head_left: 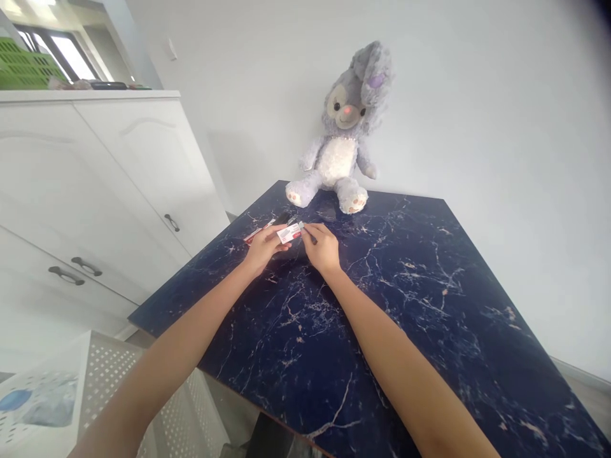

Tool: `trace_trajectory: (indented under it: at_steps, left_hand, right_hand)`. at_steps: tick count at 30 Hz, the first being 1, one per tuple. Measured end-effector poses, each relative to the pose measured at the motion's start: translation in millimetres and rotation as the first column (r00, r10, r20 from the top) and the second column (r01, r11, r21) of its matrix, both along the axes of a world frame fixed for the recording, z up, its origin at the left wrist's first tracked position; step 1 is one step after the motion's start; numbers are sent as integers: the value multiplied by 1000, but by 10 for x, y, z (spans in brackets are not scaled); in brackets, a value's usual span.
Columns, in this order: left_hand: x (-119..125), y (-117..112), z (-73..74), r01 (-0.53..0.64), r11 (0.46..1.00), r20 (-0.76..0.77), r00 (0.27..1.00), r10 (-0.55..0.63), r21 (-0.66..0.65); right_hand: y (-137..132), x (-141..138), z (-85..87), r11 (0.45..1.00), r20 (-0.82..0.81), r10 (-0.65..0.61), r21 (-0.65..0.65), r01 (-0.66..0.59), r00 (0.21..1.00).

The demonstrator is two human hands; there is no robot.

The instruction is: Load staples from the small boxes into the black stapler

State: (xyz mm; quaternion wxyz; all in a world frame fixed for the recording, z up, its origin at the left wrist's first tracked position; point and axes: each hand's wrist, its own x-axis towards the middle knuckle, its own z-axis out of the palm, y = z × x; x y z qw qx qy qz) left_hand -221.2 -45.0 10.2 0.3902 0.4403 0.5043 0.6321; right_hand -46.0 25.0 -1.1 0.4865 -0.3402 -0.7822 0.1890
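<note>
My left hand point(262, 249) is closed around a small white box point(289, 234) with red and grey print, held a little above the dark blue table point(410, 292). At the box's right end, the fingers of my right hand point(323, 248) are pinched together on a small greyish piece, too small to make out. Just behind my left hand lie a flat red-and-white item point(258, 231) and a black object point(282, 218), both partly hidden by the hand.
A grey plush rabbit point(338, 152) sits at the table's back edge against the wall. White cabinets point(119, 191) stand at the left, with a green basket point(28, 65) on top. A white perforated bin point(112, 366) is below the table's left edge.
</note>
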Motion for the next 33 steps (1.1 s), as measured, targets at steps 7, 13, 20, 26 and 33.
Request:
trace_trajectory:
  at_steps: [7,13,20,26,33]
  left_hand:
    - [-79,10,19,51,997,-30,998,-53,-64]
    - [-32,7,-2,48,998,-40,998,-49,-29]
    - [3,20,-19,30,997,9,1000,-30,-66]
    - [47,-8,39,34,993,83,996,-25,-114]
    - [82,3,25,82,984,212,976,-47,-158]
  right_hand:
    - [93,0,-23,927,-295,50,-342,-154,954]
    - [211,-4,-27,711,-588,140,-500,-494,797]
    - [221,-7,-56,735,-567,139,-491,-468,812]
    - [260,14,-80,705,-594,121,-513,-490,795]
    - [289,-13,-101,735,-560,40,-544,-404,827]
